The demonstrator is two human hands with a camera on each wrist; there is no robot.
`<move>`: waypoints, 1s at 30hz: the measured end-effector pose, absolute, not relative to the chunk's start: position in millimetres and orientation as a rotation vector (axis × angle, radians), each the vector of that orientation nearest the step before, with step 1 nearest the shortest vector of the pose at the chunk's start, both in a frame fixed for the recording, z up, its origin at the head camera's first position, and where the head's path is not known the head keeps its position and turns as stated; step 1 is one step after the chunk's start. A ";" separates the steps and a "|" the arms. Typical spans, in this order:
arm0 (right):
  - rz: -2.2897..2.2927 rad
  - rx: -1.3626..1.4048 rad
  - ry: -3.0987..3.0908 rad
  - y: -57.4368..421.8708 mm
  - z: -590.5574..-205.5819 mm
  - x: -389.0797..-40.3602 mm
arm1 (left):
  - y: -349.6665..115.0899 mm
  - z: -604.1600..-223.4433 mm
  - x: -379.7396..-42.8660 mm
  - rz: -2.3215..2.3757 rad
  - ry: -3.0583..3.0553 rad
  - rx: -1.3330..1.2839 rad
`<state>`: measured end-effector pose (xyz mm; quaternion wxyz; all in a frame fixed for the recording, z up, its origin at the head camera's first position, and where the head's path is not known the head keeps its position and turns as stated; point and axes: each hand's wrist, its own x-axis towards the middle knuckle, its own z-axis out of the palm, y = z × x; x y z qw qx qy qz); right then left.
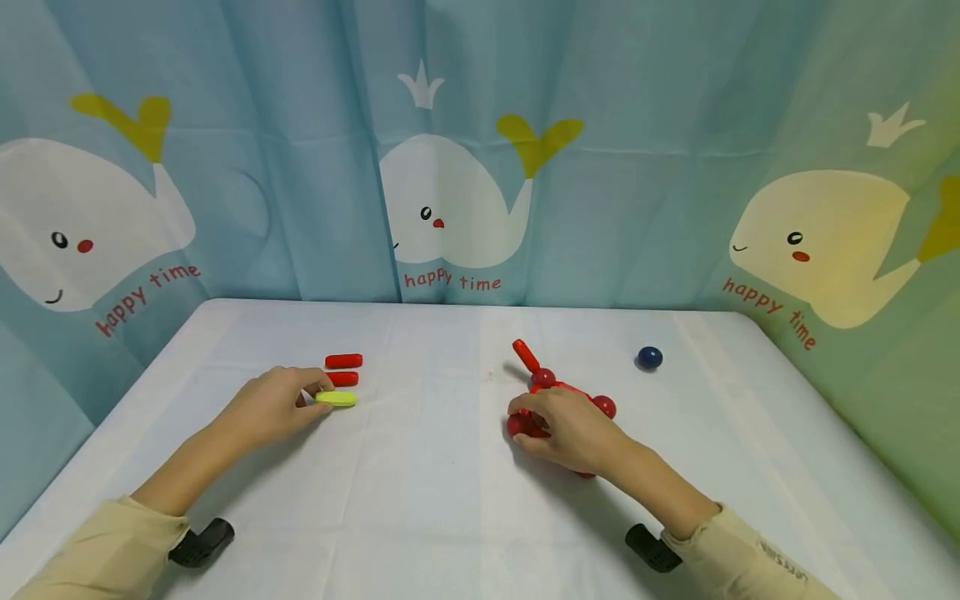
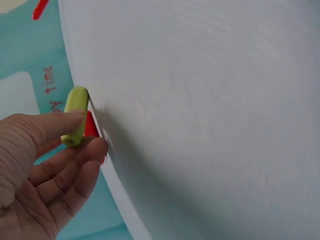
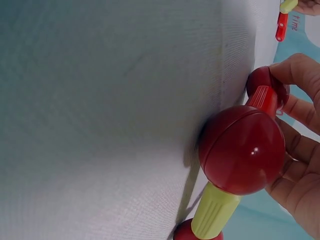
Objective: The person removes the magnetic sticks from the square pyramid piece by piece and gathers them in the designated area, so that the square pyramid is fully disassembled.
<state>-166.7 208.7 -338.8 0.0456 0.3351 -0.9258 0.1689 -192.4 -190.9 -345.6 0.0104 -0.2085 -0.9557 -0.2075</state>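
My left hand [image 1: 272, 406] pinches a yellow-green ribbed rod [image 1: 341, 399] between thumb and fingers, at the left of the table; the left wrist view shows the thumb lying across this rod [image 2: 76, 102]. Two red rods [image 1: 344, 361] lie just beyond it. To the right, my right hand [image 1: 576, 429] grips a red ball [image 3: 261, 82] at the near left corner of a structure of red balls and rods. Closer to the right wrist camera, another red ball [image 3: 242, 150] joins a red rod [image 3: 265, 98] and a yellow-green rod [image 3: 216, 212]. My hand hides part of the structure.
A dark blue ball [image 1: 649, 358] rests on the white table [image 1: 427, 500] at the back right. One red rod [image 1: 526, 355] sticks out from the structure's far ball. Behind the table's back edge hangs a curtain [image 1: 322, 167] with whale prints.
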 end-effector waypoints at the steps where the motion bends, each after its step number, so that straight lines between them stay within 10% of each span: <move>1: 0.513 1.024 -2.824 208.9 -338.9 -166.6 | -192.6 -346.4 -192.9 -0.635 -2.983 -0.652; 30: 0.468 1.032 -2.828 204.5 -343.6 -157.3 | -148.9 -318.5 -169.2 -0.679 -2.909 -0.798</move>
